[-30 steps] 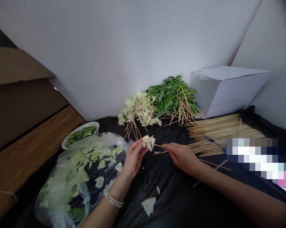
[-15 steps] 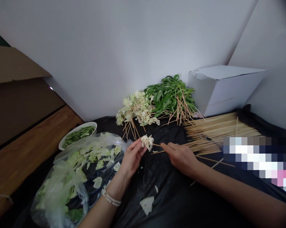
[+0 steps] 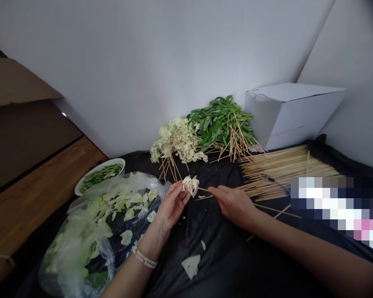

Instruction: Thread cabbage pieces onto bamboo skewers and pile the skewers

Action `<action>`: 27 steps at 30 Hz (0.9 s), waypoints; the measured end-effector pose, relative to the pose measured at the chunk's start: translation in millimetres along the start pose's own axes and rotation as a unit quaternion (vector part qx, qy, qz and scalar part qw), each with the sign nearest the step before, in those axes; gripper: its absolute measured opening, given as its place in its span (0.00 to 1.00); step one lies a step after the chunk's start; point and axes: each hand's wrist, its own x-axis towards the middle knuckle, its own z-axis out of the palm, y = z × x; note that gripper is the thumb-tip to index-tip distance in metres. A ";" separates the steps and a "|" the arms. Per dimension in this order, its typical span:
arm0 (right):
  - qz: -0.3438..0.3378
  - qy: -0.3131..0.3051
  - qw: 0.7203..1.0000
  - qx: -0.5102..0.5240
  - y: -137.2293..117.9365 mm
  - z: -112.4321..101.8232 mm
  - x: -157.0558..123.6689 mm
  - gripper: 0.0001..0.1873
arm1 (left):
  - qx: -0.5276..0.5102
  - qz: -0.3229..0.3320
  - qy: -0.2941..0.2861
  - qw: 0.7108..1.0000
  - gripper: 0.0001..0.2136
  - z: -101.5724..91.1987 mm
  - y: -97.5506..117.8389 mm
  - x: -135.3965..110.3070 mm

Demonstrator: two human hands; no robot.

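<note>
My left hand [image 3: 173, 202], with a beaded bracelet on its wrist, pinches a bunch of pale cabbage leaves [image 3: 191, 186]. These leaves sit on the end of a thin wooden skewer [image 3: 203, 190]. My right hand [image 3: 231, 203] is closed round the skewer's other part, to the right of the leaves. Below my left forearm, a clear plastic bag [image 3: 71, 231] lies spread with loose cabbage leaves [image 3: 129, 214] in and on it. Beyond my hands lies a heap of skewered cabbage [image 3: 177, 138], its sticks pointing toward me.
Skewered green leaves [image 3: 217, 120] lie against the wall beside a white box [image 3: 295, 114]. Many bare skewers [image 3: 279, 165] spread at the right. A white bowl [image 3: 77, 191] of green pieces stands left. Cabbage scraps [image 3: 191, 266] lie on the black sheet [image 3: 170, 256]. A cardboard box [image 3: 22, 87] stands far left.
The view has shifted slightly. Both hands keep their hold on the leaves and the skewer, with hardly any movement between them.
</note>
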 end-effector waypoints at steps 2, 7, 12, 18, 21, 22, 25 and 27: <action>-0.007 0.004 1.000 -0.006 0.3 -0.2 0.3 0.18 | 0.001 -0.003 -0.010 1.000 0.12 0.2 0.5 -1.0; -0.004 -0.005 1.000 -0.014 -0.6 -0.6 -0.2 0.18 | 0.010 -0.012 -0.030 0.999 0.12 -1.3 0.8 -1.8; -0.011 -0.009 1.000 -0.024 -1.6 -0.5 -1.6 0.18 | 0.030 -0.007 -0.025 0.999 0.12 -3.5 1.0 0.1; 0.009 -0.024 0.999 0.044 -2.1 1.8 -2.5 0.19 | 0.018 -0.018 -0.018 1.000 0.09 -0.7 1.9 -0.1; 0.017 -0.029 0.998 0.057 -2.2 2.8 -2.8 0.19 | 0.010 -0.024 -0.020 0.999 0.08 1.5 1.9 -1.6; 0.017 -0.032 0.998 0.054 -2.2 3.0 -2.8 0.19 | 0.009 -0.025 -0.023 0.999 0.08 2.0 1.8 -2.1; 0.015 -0.035 0.997 0.068 -2.2 3.2 -2.3 0.19 | 0.011 -0.025 -0.031 0.999 0.10 2.4 2.0 -3.1; 0.013 -0.036 0.996 0.086 -2.1 3.1 -1.8 0.18 | 0.011 -0.024 -0.034 0.999 0.10 2.1 2.1 -3.2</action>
